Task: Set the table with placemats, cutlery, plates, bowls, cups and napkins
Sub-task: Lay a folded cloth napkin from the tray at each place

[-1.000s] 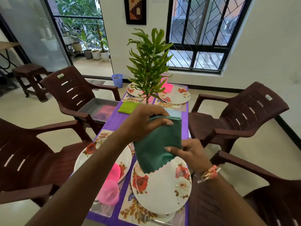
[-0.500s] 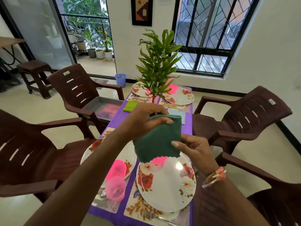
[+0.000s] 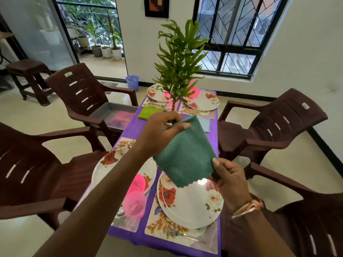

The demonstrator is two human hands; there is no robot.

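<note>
Tilted further now, the green napkin (image 3: 185, 153) hangs over the near right plate (image 3: 189, 206), hiding its far rim; left hand (image 3: 161, 132) pinches its top edge, right hand (image 3: 230, 180) pinches its lower right corner.

Both our arms are out front: our left hand (image 3: 161, 134) pinches the napkin (image 3: 185, 154) under its thumb, our right hand (image 3: 230, 180) nips the lower corner between thumb and fingers.

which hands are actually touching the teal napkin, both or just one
Touching, both. The head view shows the left hand pinching the teal napkin at its top edge, and the right hand pinching its lower right corner.
</note>
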